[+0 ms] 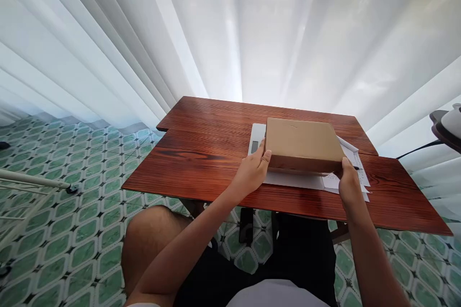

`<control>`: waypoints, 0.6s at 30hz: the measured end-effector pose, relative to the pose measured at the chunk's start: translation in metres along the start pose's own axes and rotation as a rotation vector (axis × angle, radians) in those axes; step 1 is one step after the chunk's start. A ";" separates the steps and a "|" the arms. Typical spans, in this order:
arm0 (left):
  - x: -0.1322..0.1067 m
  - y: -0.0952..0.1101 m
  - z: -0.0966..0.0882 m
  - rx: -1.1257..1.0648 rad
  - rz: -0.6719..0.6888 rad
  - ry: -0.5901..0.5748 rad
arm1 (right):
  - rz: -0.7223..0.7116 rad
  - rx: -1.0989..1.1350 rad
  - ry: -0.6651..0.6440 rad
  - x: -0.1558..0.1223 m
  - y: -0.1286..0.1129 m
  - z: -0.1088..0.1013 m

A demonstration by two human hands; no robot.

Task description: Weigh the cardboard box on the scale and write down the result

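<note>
A flat brown cardboard box (pixel 302 144) sits on the red-brown wooden table (pixel 205 153), over a white flat device (pixel 256 141) and some white papers (pixel 355 165). My left hand (pixel 251 171) grips the box's near left corner, thumb on top. Its near right corner is gripped by my right hand (pixel 347 182). Both hands are closed on the box, which seems slightly raised at the front.
White curtains hang behind the table. The floor is green and white tile (pixel 72 230). A white pole on a wheeled foot (pixel 36 180) lies at the left. A dark stand with a white object (pixel 448 124) is at the right edge. My knees are under the table.
</note>
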State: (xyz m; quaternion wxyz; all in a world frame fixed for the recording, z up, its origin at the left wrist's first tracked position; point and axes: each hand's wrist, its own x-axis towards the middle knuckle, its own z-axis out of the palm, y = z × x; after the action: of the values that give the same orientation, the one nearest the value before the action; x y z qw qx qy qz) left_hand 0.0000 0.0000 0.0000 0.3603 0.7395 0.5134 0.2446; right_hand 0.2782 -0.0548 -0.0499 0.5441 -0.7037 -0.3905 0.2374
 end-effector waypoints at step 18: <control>-0.019 0.018 -0.041 0.106 -0.009 0.199 | -0.048 0.067 -0.053 -0.007 -0.044 0.020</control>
State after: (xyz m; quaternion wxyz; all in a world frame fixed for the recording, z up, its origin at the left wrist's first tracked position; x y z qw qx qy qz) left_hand -0.0258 -0.0098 0.0395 0.2692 0.7272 0.5622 0.2874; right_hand 0.2463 -0.0442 -0.0149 0.5624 -0.6691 -0.4131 0.2557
